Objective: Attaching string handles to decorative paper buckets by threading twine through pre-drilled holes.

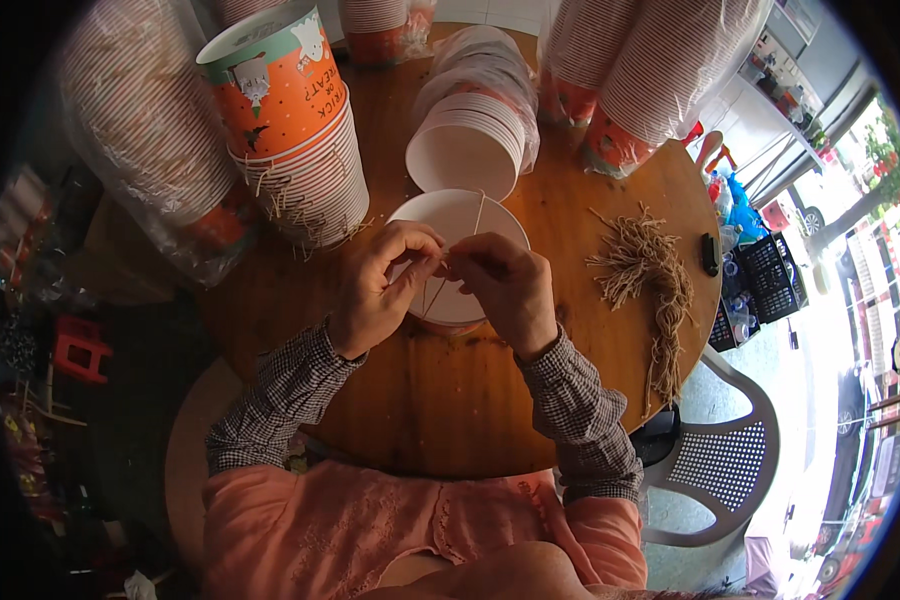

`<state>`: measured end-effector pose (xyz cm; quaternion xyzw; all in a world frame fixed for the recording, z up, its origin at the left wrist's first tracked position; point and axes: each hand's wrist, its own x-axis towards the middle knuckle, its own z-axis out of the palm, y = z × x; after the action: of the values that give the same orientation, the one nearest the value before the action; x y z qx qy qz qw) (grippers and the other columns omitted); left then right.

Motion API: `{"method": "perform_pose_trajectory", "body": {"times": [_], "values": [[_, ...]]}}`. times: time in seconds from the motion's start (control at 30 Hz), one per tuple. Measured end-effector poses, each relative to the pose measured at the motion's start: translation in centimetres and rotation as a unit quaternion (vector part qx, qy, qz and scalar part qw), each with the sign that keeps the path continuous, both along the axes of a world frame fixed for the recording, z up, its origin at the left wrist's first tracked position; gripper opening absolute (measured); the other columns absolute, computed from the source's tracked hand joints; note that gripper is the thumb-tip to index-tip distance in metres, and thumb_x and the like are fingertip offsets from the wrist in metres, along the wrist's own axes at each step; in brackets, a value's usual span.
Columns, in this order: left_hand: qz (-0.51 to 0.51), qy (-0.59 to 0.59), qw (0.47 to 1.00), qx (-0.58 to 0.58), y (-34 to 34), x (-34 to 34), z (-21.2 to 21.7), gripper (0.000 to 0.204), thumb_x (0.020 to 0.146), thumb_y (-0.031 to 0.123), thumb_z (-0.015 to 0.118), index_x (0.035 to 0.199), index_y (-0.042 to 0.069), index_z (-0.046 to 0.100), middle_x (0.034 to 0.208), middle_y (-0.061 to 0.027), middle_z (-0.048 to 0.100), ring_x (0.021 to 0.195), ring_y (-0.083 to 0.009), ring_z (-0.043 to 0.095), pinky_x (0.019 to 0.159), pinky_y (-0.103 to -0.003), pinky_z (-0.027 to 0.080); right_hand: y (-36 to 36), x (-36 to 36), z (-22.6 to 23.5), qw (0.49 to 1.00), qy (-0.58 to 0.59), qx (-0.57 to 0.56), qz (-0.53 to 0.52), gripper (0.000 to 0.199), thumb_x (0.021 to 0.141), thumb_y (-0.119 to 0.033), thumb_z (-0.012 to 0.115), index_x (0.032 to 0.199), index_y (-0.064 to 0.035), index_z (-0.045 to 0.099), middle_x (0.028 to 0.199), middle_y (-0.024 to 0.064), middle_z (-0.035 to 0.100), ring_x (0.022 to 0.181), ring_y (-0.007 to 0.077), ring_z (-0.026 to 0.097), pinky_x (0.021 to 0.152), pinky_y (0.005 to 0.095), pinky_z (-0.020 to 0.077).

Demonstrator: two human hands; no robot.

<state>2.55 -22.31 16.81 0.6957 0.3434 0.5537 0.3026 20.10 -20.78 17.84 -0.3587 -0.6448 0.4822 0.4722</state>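
A white-lined paper bucket stands on the table in front of me, its mouth facing up. A thin tan cord runs across its opening. Over the near part of the mouth, my left hand and my right hand meet, thumbs and forefingers pinched together on the cord. Their fingertips hide the exact point where the cord is held. Further back, a nested stack of white buckets lies tilted, partly in clear plastic. A bundle of loose tan cords rests to the right.
A tall stack of orange and green buckets with cords hanging from it stands at left. Plastic-wrapped bucket stacks rise at the far left and back right. A small black object sits by the round table's right edge, near a grey chair.
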Motion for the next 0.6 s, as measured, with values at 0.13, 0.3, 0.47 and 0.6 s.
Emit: {"method": "perform_pose_trajectory", "body": {"times": [0.13,0.3,0.47,0.6], "values": [[-0.041,-0.069,0.994,-0.078,-0.2,0.2,0.1,0.008,0.093,0.001,0.054,0.099,-0.003,0.056,0.091,-0.006,0.062,0.084,-0.0114,0.062,0.079,-0.025,0.051,-0.1,-0.2,-0.5,0.997,-0.014,0.061,-0.036,0.009,0.085,-0.005,0.063,0.092,0.0003,0.062,0.083,0.0071,0.068,0.076,0.0104,0.065,0.065,0.0238,0.0527],[-0.053,-0.056,0.992,-0.103,-0.6,0.2,0.3,0.008,0.093,0.001,0.055,0.1,-0.003,0.055,0.097,-0.0083,0.062,0.084,-0.0124,0.062,0.078,-0.026,0.051,-0.1,-0.5,-0.2,0.999,0.028,0.027,-0.028,0.008,0.087,-0.005,0.06,0.093,-0.0002,0.056,0.082,0.0068,0.064,0.073,0.012,0.064,0.064,0.0245,0.0513],[-0.051,-0.041,0.992,-0.112,-0.8,0.1,0.1,0.009,0.092,0.0,0.056,0.1,-0.004,0.055,0.095,-0.008,0.063,0.084,-0.0122,0.062,0.078,-0.026,0.052,-0.5,-1.0,-0.5,0.998,0.011,0.04,-0.051,0.008,0.089,-0.004,0.057,0.095,-0.0011,0.052,0.081,0.0069,0.063,0.072,0.0132,0.064,0.063,0.0262,0.0511],[-0.043,-0.076,0.981,-0.176,-0.6,-0.3,0.6,0.009,0.091,0.002,0.058,0.099,-0.003,0.058,0.091,-0.0053,0.064,0.084,-0.0102,0.062,0.077,-0.024,0.051,-0.9,-1.0,-0.7,0.982,-0.061,0.16,-0.079,0.006,0.089,-0.003,0.056,0.095,-0.0027,0.052,0.081,0.0098,0.062,0.071,0.0212,0.064,0.059,0.0316,0.0507]]}}
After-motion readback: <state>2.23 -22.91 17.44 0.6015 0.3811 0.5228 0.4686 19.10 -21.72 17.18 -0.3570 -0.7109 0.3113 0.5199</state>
